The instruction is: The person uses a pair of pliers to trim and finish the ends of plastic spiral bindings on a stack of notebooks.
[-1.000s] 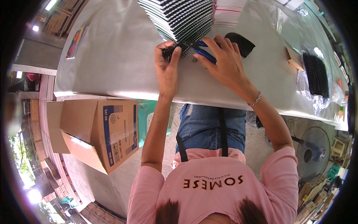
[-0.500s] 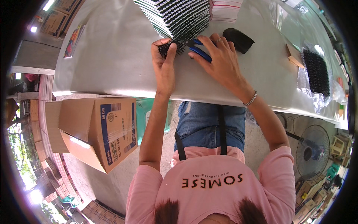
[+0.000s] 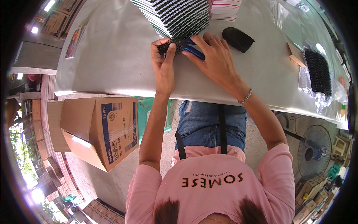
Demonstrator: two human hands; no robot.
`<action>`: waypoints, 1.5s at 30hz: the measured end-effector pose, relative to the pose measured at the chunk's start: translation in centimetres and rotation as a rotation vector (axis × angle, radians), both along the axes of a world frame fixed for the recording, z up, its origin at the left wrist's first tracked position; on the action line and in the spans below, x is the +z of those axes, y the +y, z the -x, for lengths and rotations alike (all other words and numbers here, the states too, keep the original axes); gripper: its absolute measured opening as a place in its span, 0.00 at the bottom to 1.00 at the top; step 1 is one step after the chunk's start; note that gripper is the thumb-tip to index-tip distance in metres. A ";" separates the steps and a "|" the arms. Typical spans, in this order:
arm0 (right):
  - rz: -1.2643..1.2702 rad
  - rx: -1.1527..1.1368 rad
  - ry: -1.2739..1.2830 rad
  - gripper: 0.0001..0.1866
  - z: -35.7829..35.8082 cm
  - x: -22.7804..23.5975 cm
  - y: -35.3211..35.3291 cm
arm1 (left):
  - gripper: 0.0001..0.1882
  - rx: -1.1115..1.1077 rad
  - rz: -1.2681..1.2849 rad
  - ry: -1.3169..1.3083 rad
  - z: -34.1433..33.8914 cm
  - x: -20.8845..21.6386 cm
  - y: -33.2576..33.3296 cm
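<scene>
My left hand (image 3: 164,67) is closed round a small bunch of black binding wire (image 3: 163,49) at the near corner of a stack of notebooks (image 3: 179,18) with black wire-bound edges. My right hand (image 3: 220,61) grips blue-handled pliers (image 3: 195,51), thumb on the near handle and fingers on the far one. The dark jaws point left and meet the wire beside my left thumb; whether they are closed on a strand is too small to tell. To the right of the stack, a black curved piece (image 3: 238,39) rests on the table.
The grey-covered table (image 3: 112,71) carries a pink-and-white paper stack (image 3: 224,9) at the back, and black wire strips (image 3: 317,71) on crumpled wrapping at the right. Below its front edge are an open carton (image 3: 97,127), a green stool (image 3: 143,115) and a standing fan (image 3: 314,149).
My right hand has shifted slightly left, bringing the pliers' jaws further in against the wire. The pliers' handles look closer together. My left hand stays almost where it was.
</scene>
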State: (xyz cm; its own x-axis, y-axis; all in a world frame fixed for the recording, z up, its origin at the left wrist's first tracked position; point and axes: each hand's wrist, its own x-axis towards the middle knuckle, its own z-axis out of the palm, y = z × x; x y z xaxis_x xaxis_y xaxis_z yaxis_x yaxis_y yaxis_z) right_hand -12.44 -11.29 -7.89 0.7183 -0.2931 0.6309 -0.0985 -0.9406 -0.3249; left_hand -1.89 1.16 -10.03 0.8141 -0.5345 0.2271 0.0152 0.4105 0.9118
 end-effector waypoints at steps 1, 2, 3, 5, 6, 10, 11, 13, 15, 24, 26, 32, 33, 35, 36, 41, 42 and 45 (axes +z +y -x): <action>-0.067 0.010 0.051 0.20 0.0 0.0 0.1 | 0.09 -0.004 -0.001 -0.005 -0.1 0.0 0.0; -0.133 0.020 0.103 0.19 -0.1 0.1 0.2 | 0.09 -0.009 -0.002 -0.010 -0.1 0.0 0.0; -0.169 0.006 0.138 0.19 -0.1 0.4 0.4 | 0.09 0.004 -0.018 -0.010 -0.1 0.0 0.1; -0.239 -0.022 0.209 0.18 0.1 0.9 1.0 | 0.09 0.030 -0.050 -0.010 -0.1 0.2 0.3; -0.246 -0.023 0.214 0.19 0.3 1.0 1.0 | 0.10 0.032 -0.035 0.021 -0.1 0.2 0.3; -0.241 -0.024 0.135 0.20 1.5 0.3 0.0 | 0.11 0.091 0.020 0.118 0.2 0.8 0.0; -0.232 -0.023 0.090 0.20 1.7 -0.1 -0.3 | 0.12 0.118 0.033 0.136 0.4 1.0 -0.1; -0.109 -0.033 0.057 0.21 1.7 0.0 -0.4 | 0.13 0.098 0.023 0.064 0.1 0.5 0.0; -0.043 -0.033 0.048 0.21 1.6 -0.1 -0.5 | 0.14 0.085 -0.025 -0.011 -0.1 0.0 0.1; -0.005 0.000 0.003 0.22 0.6 -0.5 -0.4 | 0.11 0.117 -0.151 -0.133 -0.6 -0.8 0.2; 0.000 0.006 -0.003 0.22 0.5 -0.6 -0.4 | 0.11 0.125 -0.159 -0.132 -0.6 -0.9 0.1; -0.008 0.009 0.007 0.21 0.2 -0.9 -0.4 | 0.11 0.130 -0.182 -0.149 -0.3 -0.5 0.2; -0.015 0.011 0.008 0.21 0.2 -0.9 -0.3 | 0.11 0.139 -0.195 -0.155 -0.3 -0.5 0.3; -0.030 0.017 0.012 0.20 0.1 -0.9 -0.2 | 0.10 0.158 -0.219 -0.168 -0.3 -0.5 0.3; -0.026 0.016 0.014 0.20 0.1 -0.8 -0.2 | 0.10 0.158 -0.223 -0.165 -0.3 -0.5 0.2; -0.113 0.003 0.134 0.18 0.0 -0.5 -0.1 | 0.10 0.179 -0.294 -0.188 -0.2 -0.3 0.2; -0.123 -0.002 0.143 0.18 0.0 -0.4 0.0 | 0.10 0.181 -0.286 -0.187 -0.2 -0.3 0.2; -0.154 -0.006 0.168 0.18 0.1 0.0 0.3 | 0.10 0.178 -0.236 -0.165 -0.2 -0.3 0.2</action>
State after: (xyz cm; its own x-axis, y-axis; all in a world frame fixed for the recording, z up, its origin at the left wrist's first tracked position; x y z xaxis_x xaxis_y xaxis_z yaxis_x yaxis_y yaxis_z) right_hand -12.54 -11.03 -7.90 0.8074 -0.3811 0.4503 -0.1686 -0.8805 -0.4429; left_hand -1.74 1.35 -10.34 0.8617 -0.4409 0.2510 -0.1938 0.1712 0.9660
